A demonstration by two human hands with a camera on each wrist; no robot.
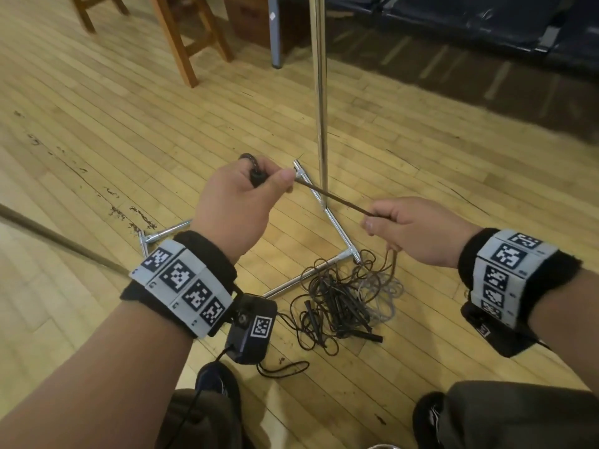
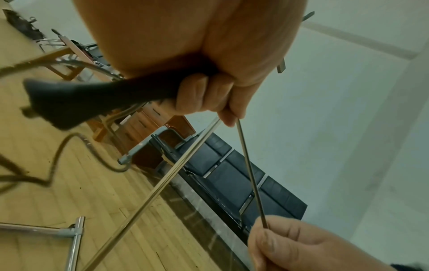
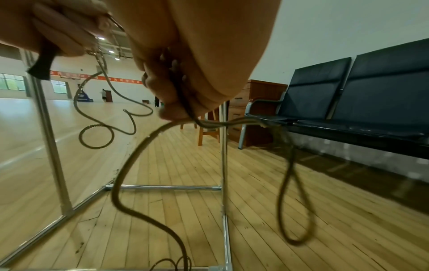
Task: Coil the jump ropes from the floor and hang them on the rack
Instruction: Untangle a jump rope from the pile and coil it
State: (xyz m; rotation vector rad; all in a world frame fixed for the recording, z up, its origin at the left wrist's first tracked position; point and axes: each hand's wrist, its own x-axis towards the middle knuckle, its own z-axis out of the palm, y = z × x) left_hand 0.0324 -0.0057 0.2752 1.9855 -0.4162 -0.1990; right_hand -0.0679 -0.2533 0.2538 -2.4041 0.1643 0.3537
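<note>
My left hand [image 1: 240,196] grips a black jump-rope handle [image 2: 76,102] and pinches the brown rope [image 1: 334,197] at its fingertips. That rope runs taut to my right hand [image 1: 411,228], which closes around it [image 2: 252,176] and holds hanging loops [image 3: 294,183] below the fist. A tangled pile of dark and clear jump ropes [image 1: 340,299] lies on the wooden floor beneath my hands. The chrome rack [image 1: 319,92] stands just beyond, its upright pole rising between the hands and its base tubes [image 1: 337,222] on the floor.
Wooden chair legs [image 1: 181,43] stand at the back left. A dark row of bench seats [image 3: 362,102] lines the wall on the right, with a brown cabinet [image 3: 255,102] beside it. My shoes [image 1: 220,380] are near the pile.
</note>
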